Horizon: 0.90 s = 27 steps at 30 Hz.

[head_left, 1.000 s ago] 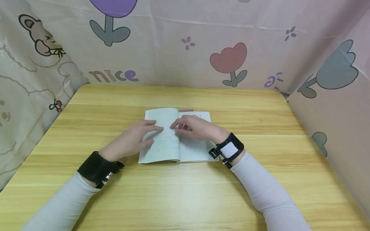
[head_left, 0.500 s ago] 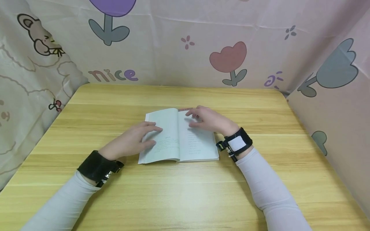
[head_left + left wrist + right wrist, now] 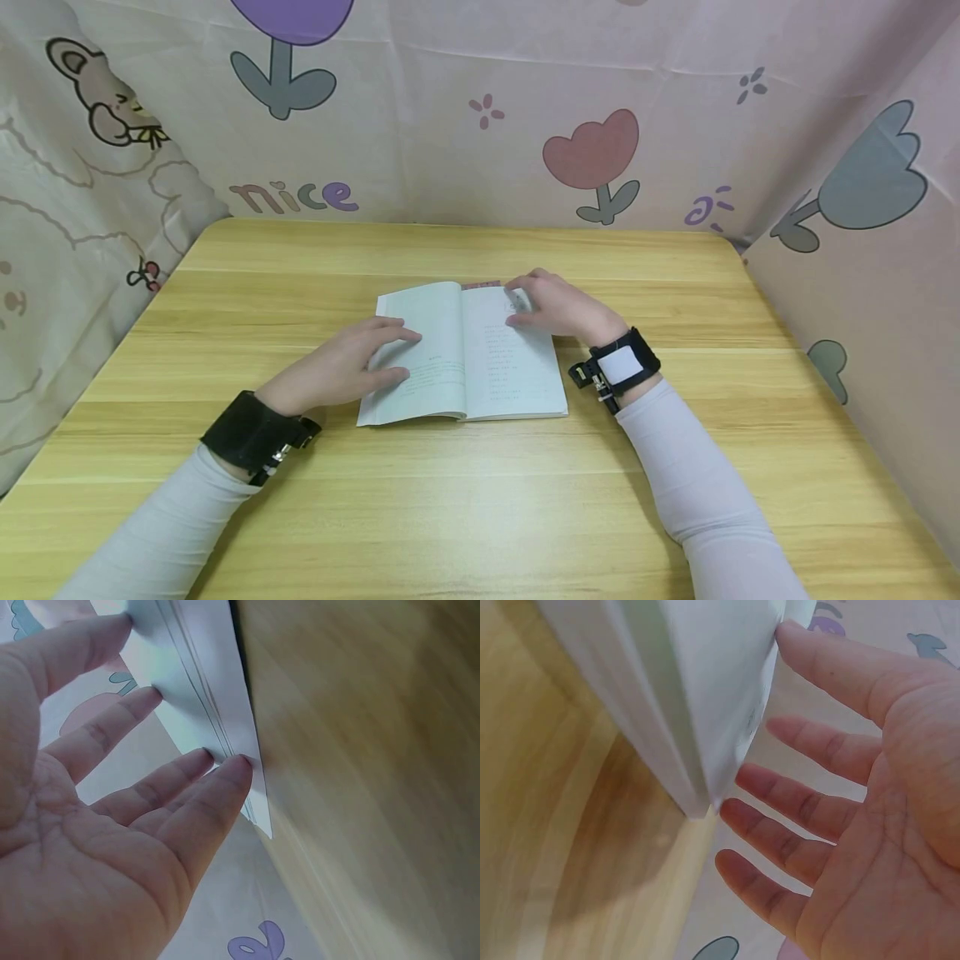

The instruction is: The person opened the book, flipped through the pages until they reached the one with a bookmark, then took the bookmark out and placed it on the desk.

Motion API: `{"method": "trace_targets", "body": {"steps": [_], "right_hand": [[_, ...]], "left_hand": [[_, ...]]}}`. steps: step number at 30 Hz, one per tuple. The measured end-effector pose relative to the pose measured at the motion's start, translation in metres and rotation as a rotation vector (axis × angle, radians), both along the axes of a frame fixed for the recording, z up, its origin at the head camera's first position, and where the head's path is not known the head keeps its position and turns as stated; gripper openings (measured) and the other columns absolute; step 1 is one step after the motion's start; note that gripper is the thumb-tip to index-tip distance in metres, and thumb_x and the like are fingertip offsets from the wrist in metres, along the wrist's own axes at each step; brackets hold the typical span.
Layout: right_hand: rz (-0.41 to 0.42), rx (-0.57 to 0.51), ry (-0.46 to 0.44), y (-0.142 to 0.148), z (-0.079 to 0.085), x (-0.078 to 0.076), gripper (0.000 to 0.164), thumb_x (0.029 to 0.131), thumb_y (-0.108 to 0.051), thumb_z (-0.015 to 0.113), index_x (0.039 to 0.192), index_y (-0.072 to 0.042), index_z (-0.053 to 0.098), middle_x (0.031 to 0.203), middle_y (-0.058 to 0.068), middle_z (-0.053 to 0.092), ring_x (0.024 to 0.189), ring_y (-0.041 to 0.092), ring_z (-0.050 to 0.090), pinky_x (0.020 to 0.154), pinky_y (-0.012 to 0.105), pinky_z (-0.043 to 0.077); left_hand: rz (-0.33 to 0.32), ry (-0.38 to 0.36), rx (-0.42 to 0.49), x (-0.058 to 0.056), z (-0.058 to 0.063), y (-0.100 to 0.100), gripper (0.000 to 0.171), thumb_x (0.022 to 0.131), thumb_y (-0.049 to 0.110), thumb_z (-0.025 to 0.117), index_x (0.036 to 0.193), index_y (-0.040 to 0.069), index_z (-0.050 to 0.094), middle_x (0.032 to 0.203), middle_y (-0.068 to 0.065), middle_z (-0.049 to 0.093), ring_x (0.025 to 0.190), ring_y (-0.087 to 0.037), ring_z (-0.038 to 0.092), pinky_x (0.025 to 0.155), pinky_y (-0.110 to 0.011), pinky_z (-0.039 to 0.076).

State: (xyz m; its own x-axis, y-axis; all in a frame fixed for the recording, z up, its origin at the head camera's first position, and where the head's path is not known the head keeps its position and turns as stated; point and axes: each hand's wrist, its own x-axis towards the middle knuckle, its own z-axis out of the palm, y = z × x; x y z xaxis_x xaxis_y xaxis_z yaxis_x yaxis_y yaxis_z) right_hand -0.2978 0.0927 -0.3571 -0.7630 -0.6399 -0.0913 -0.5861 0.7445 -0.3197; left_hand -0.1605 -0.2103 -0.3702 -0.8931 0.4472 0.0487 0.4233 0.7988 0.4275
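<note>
An open book (image 3: 513,375) lies on the wooden table, printed text on both pages. My left hand (image 3: 337,362) rests on the left page with its fingers spread; in the left wrist view the fingertips (image 3: 156,693) press on the paper near the book's outer edge. At the top right of the right page is my right hand (image 3: 562,308), its thumb and index finger over the paper. The right wrist view shows its fingers (image 3: 810,810) loosely extended, with the thumb tip at the page (image 3: 720,682) and the other fingers alongside the book's corner.
The table (image 3: 480,508) extends around the book on all sides. Behind it and at both sides hangs a printed cloth (image 3: 450,150) with flowers and lettering. A reddish strip (image 3: 480,285) peeks out past the book's top edge. Each wrist wears a black camera band (image 3: 622,364).
My right hand has moved from the book's middle to the right and up, toward the top right corner of the right page, uncovering its text. The left hand stays nearly in place.
</note>
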Motion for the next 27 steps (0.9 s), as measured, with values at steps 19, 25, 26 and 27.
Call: {"method": "trace_targets", "body": {"steps": [19, 25, 26, 27], "right_hand": [[-0.051, 0.018, 0.015, 0.003, -0.009, -0.007, 0.069, 0.083, -0.039, 0.074, 0.141, -0.009, 0.051, 0.130, 0.014, 0.049, 0.104, 0.024, 0.048, 0.081, 0.035, 0.047], [-0.094, 0.034, 0.038, 0.002, -0.012, -0.008, 0.070, 0.079, -0.043, 0.076, 0.139, -0.013, 0.054, 0.130, 0.011, 0.047, 0.110, 0.025, 0.041, 0.083, 0.036, 0.044], [-0.096, 0.033, 0.041, 0.002, -0.012, -0.008, 0.070, 0.079, -0.043, 0.076, 0.139, -0.013, 0.055, 0.129, 0.010, 0.047, 0.110, 0.025, 0.040, 0.083, 0.036, 0.044], [-0.098, 0.032, 0.045, 0.002, -0.013, -0.008, 0.070, 0.078, -0.043, 0.077, 0.138, -0.013, 0.055, 0.129, 0.010, 0.047, 0.110, 0.025, 0.040, 0.084, 0.036, 0.043]], "left_hand": [[0.006, -0.009, -0.006, -0.002, -0.002, -0.003, 0.047, 0.089, 0.029, 0.069, 0.132, 0.012, 0.059, 0.142, -0.018, 0.043, 0.128, -0.035, 0.039, 0.100, -0.055, 0.034], [0.010, -0.014, -0.010, -0.002, -0.003, -0.003, 0.048, 0.089, 0.030, 0.068, 0.132, 0.014, 0.059, 0.142, -0.017, 0.043, 0.129, -0.035, 0.038, 0.101, -0.056, 0.033], [0.011, -0.014, -0.009, -0.002, -0.003, -0.003, 0.048, 0.089, 0.030, 0.068, 0.132, 0.014, 0.059, 0.142, -0.017, 0.043, 0.129, -0.035, 0.038, 0.101, -0.056, 0.032], [0.010, -0.015, -0.008, -0.002, -0.003, -0.003, 0.048, 0.089, 0.030, 0.068, 0.132, 0.014, 0.059, 0.142, -0.017, 0.043, 0.129, -0.035, 0.037, 0.101, -0.056, 0.032]]}}
